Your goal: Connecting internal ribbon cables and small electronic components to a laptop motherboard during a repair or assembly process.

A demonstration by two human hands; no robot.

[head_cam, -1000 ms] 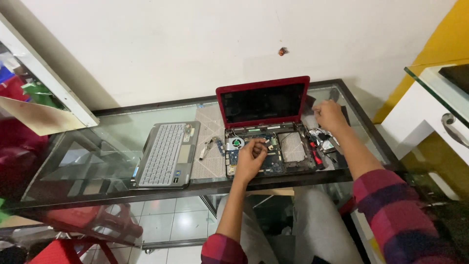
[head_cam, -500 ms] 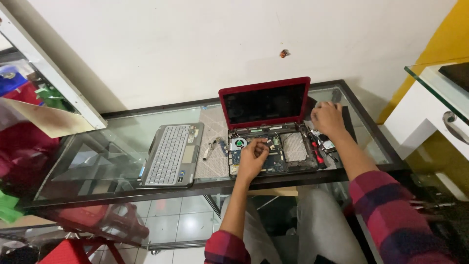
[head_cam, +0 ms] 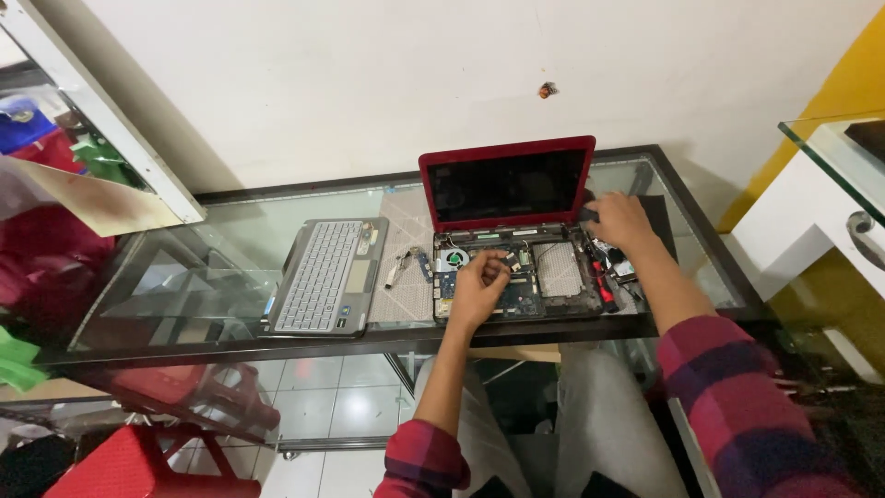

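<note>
At a glass table, a left hand rests loosely curled on the exposed circuit board of an opened red laptop. The right hand, at the laptop's 3 o'clock, lies palm down; whether it holds anything cannot be told. A detached keyboard sits at 9 o'clock.

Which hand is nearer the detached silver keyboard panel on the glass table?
Left. The left hand rests on the opened laptop's circuit board, just right of the keyboard panel; the right hand is farther right.
</note>
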